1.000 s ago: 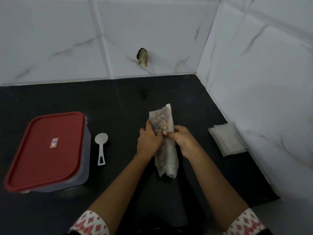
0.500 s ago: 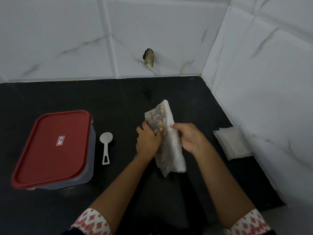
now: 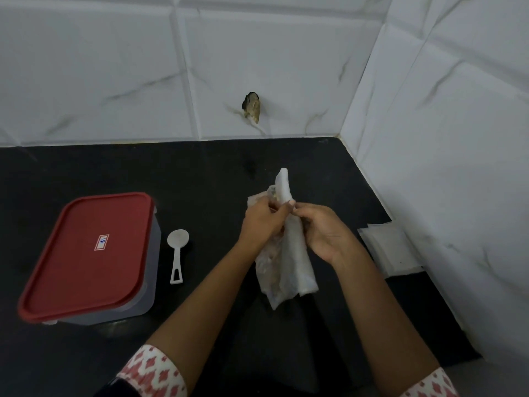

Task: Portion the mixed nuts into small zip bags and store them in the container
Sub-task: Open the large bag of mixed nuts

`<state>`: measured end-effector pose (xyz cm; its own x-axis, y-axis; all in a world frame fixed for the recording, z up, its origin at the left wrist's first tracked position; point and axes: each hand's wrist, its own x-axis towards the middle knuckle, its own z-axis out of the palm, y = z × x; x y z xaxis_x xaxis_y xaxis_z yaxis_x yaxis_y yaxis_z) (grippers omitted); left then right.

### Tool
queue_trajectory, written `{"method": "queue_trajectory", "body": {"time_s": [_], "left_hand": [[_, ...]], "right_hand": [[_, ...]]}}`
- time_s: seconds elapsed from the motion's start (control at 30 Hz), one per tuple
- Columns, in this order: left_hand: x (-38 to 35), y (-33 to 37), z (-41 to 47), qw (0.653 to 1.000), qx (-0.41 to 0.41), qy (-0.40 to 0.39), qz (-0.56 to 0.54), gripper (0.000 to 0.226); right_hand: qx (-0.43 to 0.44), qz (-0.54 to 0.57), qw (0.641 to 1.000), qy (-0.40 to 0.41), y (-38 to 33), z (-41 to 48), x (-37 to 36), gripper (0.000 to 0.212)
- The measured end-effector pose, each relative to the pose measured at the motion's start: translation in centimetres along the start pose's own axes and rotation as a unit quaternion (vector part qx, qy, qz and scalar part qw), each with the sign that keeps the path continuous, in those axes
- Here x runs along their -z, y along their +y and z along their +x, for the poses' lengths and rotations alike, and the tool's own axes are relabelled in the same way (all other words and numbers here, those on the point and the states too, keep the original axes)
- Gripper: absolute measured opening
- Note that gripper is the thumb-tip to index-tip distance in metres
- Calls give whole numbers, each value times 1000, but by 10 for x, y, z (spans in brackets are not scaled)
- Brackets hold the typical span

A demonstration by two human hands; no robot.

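Note:
A translucent plastic bag of mixed nuts (image 3: 282,267) stands on the black counter (image 3: 200,179) at the middle. My left hand (image 3: 263,222) and my right hand (image 3: 322,233) both grip it near its upper part, fingertips meeting at the folded white top. A stack of small empty zip bags (image 3: 389,250) lies flat to the right, against the wall. The container (image 3: 91,259), grey with a red lid shut on it, sits at the left. A white plastic scoop (image 3: 178,253) lies just right of it.
White marbled tile walls close the counter at the back and on the right, meeting in a corner. A chipped hole (image 3: 252,107) shows in the back wall. The counter's right part ends near the bottom right.
The bag's top has been folded or turned, so the nuts that showed near the top are now mostly hidden behind white plastic. Both hands have shifted closer together on it.

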<state>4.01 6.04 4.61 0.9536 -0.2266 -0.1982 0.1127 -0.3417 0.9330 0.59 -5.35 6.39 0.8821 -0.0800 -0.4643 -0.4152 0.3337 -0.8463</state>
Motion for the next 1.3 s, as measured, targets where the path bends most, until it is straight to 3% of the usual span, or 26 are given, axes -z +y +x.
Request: {"method": "queue_trajectory", "body": {"time_s": [0.17, 0.3, 0.43, 0.5, 0.6, 0.67, 0.77, 0.83, 0.93, 1.07, 1.17, 1.3], "left_hand": [[0, -5, 3, 992, 57, -49, -98, 10], [-2, -14, 2, 983, 90, -22, -159, 9], [-5, -14, 3, 987, 99, 6, -126, 7], [-7, -11, 3, 991, 84, 31, -97, 12], [-5, -5, 2, 993, -4, 103, -61, 18], [-4, 1, 1, 994, -46, 81, -60, 13], [-6, 7, -2, 997, -37, 28, -60, 12], [-7, 8, -3, 997, -27, 24, -71, 21], [-5, 7, -3, 995, -11, 16, -95, 26], [-1, 10, -1, 992, 32, -7, -124, 23], [-3, 8, -5, 987, 54, -31, -151, 24], [-6, 0, -7, 987, 52, -4, -153, 15]], "right_hand": [[-63, 64, 996, 23, -4, 2, 8, 20], [-85, 40, 996, 13, -2, 4, 7, 27], [-66, 10, 998, 2, -2, 8, 6, 17], [-37, -48, 997, 41, -3, 8, 2, 21], [5, -202, 974, 102, -6, 4, -3, 31], [28, -243, 964, 105, -7, 3, -7, 37], [50, -251, 962, 98, -7, 1, -11, 39], [44, -233, 969, 73, -10, -5, -11, 32], [25, -120, 992, 5, -14, -12, -5, 26], [-23, 17, 1000, 1, -18, -11, 5, 25], [-35, 28, 999, 4, -18, -7, 10, 24], [-18, -34, 999, -6, -14, -5, 6, 13]]}}
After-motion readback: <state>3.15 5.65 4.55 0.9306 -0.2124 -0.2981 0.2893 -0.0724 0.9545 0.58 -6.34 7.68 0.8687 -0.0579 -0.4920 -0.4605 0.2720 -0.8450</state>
